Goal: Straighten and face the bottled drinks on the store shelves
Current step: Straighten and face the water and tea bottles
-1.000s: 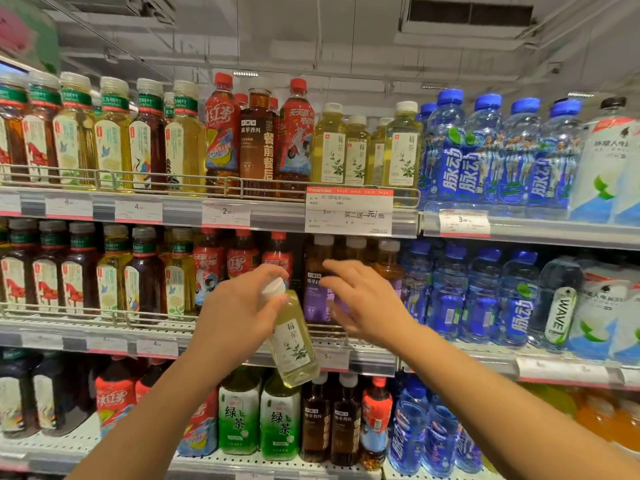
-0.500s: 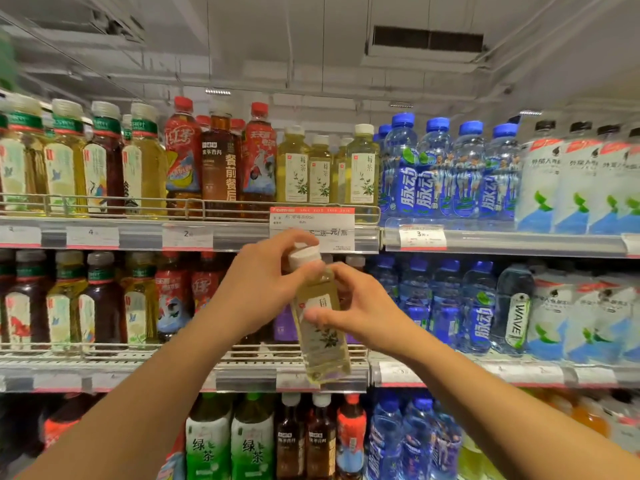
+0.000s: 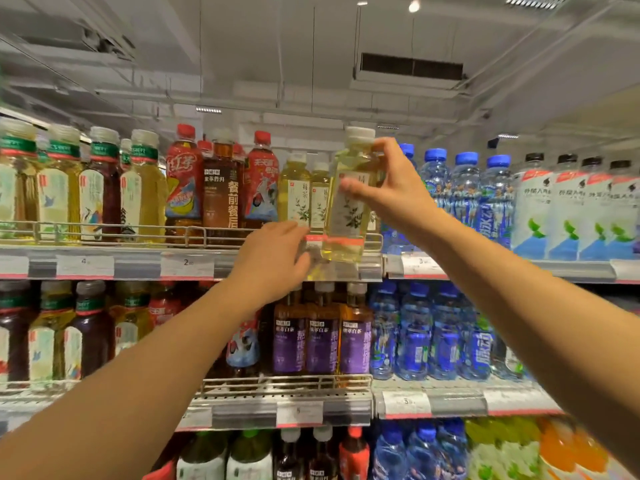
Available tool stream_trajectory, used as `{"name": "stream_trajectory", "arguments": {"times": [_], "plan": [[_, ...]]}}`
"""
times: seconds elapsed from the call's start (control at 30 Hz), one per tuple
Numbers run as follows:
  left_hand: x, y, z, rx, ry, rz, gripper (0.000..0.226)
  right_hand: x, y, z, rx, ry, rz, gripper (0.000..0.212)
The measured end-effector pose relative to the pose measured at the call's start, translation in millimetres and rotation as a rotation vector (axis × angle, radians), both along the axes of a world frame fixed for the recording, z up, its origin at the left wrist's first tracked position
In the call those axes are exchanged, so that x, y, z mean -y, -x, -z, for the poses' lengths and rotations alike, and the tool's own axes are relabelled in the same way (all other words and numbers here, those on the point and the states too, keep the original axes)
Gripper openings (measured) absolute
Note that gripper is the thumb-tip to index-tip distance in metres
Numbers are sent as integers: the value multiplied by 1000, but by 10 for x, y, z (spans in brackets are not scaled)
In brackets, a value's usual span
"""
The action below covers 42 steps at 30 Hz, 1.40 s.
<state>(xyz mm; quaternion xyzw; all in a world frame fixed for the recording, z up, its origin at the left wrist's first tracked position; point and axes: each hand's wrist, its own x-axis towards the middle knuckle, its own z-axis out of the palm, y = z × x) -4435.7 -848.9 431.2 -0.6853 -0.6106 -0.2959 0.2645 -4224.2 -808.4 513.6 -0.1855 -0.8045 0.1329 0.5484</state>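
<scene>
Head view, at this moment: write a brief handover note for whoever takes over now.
Right hand grips the pale tea bottle by its upper body, tilted, in front of the top shelf.
Left hand is open, just beside the bottle's base.
Matching tea bottles stand on that shelf, labels forward.
Done: bottle raised to its row.
Left: set it upright among them, label forward, then face the rest.

Tea bottle (image 3: 348, 202) in right hand (image 3: 394, 188), perhaps tilted

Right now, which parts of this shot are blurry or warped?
Head view: the left hand is smeared by motion; the right hand and its pale tea bottle are slightly soft; the shelf rails bow from the wide lens; the bottom-right orange bottles are blurred.
</scene>
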Motion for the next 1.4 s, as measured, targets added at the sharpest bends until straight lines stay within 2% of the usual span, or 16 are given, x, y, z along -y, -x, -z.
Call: {"name": "stream_trajectory", "arguments": {"times": [0.23,0.6,0.77,0.87,0.93,1.0,1.07,1.17,1.4], "plan": [[-149,180,116,-35,-71,25,48,-248,303,-467,5,-35,111,52],[-183,244,92,-64,-62,35,56,-500,522,-385,36,24,199,57],[-152,184,68,-48,-54,13,52,-624,528,-381,144,92,235,61],[-147,158,42,-29,-37,-3,51,-673,518,-353,205,20,252,72],[-147,132,33,-20,-36,-16,50,-688,523,-354,252,-94,291,88],[-146,100,23,-5,-35,-32,49,-697,536,-410,338,-252,458,97],[-148,79,4,17,-35,-47,48,-748,549,-489,420,-330,612,92],[-150,45,-12,48,-26,-75,46,-881,535,-542,506,-357,700,88],[-160,-42,-17,63,-40,-139,41,-1111,430,-554,558,-383,644,84]]}}
